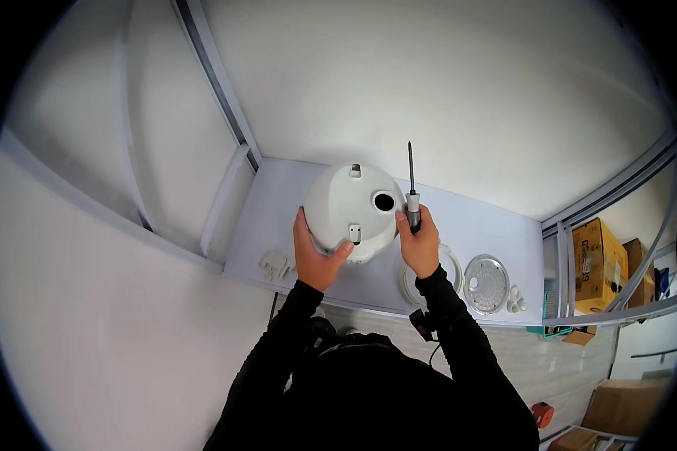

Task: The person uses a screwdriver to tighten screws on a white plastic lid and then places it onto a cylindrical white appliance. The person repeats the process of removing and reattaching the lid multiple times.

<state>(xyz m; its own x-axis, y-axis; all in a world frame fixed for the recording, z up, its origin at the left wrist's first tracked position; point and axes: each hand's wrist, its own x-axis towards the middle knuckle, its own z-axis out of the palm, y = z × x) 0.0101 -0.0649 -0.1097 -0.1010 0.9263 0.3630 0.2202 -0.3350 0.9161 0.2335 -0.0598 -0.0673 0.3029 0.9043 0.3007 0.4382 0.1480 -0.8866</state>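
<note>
A white, rounded plastic housing [331, 199] is over the table, with a round dark hole and two small slotted brackets facing up. My left hand [316, 252] grips its lower left side, the thumb near the lower bracket. My right hand [420, 240] is closed round the grey handle of a screwdriver [412, 199], whose shaft points up and away from me. That hand is at the housing's right side; I cannot tell whether its fingers press on the shell. Partly hidden behind my right wrist lies a white ring [457, 264].
A perforated, clear or silvery disc [487, 284] and small white parts [517, 300] lie at the table's right. More white pieces [274, 264] lie at left. Frame posts border the table [496, 225]. Cardboard boxes [598, 263] and a red object [541, 414] are beyond, right.
</note>
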